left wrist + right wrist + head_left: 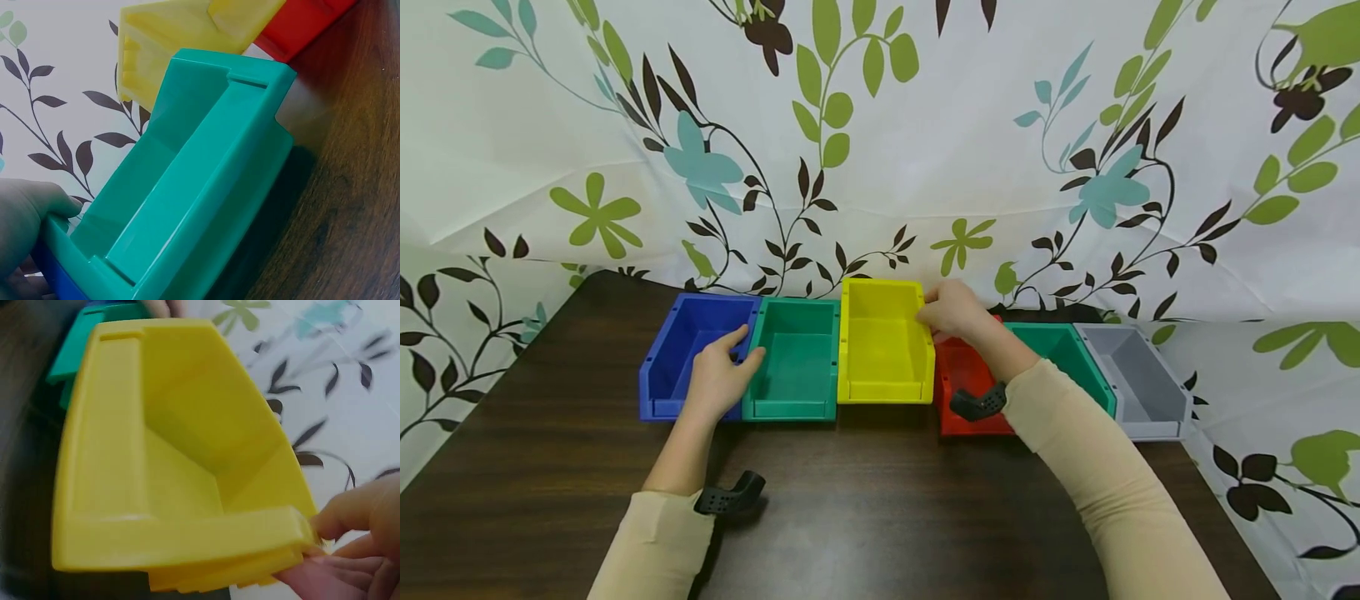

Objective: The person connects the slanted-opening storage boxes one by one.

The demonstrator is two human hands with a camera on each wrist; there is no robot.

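Beige sleeves lead to our left hand, pinching the blue bin and green bin where they meet, and our right hand, gripping the yellow bin just left of it as we seemingly align them, which calls for easing yellow flush.

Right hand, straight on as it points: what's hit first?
Most likely the yellow bin: the right hand grips it at its right side, so that wall comes first. Depth beyond it is unclear.
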